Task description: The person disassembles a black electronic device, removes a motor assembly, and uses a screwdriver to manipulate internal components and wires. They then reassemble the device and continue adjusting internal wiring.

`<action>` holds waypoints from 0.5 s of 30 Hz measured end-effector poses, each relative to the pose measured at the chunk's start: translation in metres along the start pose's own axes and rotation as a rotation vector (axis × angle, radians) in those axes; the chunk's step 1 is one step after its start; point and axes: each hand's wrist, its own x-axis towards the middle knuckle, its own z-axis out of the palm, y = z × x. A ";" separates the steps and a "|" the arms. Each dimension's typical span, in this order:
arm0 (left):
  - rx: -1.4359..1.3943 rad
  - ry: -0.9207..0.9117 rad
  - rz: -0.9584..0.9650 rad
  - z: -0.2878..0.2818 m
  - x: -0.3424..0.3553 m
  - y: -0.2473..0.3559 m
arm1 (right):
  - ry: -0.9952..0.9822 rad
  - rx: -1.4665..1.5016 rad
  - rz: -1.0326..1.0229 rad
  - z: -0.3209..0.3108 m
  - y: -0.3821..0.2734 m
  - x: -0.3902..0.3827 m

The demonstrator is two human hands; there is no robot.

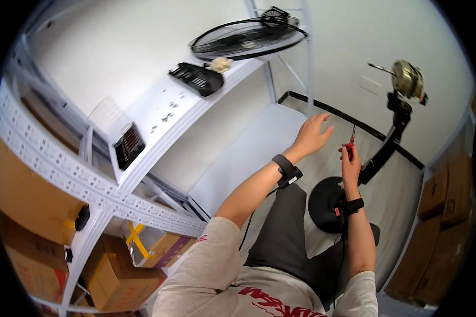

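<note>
My right hand (349, 158) is closed round the red handle of a screwdriver (352, 141), its metal shaft pointing up and away from me. To its left, my left hand (313, 136) is held out in the air with the fingers stretched and nothing in them. Just right of the screwdriver stands a fan stand (380, 158) on a round black base (322, 206). At its top sits a bare metal fan motor (405, 79) with a shaft sticking out to the left. Both hands are apart from the motor.
On the white shelf (152, 150) at left lie a fan grille (248, 41), a black slotted cover (198, 77), several small metal parts (169, 113) and an open bit case (128, 145). Cardboard boxes (119, 277) fill the lower left rack; more boxes (441, 222) stand at right.
</note>
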 end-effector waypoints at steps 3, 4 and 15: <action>0.115 0.082 0.031 -0.056 0.011 0.005 | -0.074 0.092 -0.031 0.030 -0.019 0.027; 0.192 0.101 0.047 -0.076 0.010 0.005 | -0.108 0.116 -0.021 0.040 -0.026 0.029; 0.941 0.381 0.268 -0.264 0.007 -0.005 | -0.381 0.188 0.100 0.120 -0.067 0.019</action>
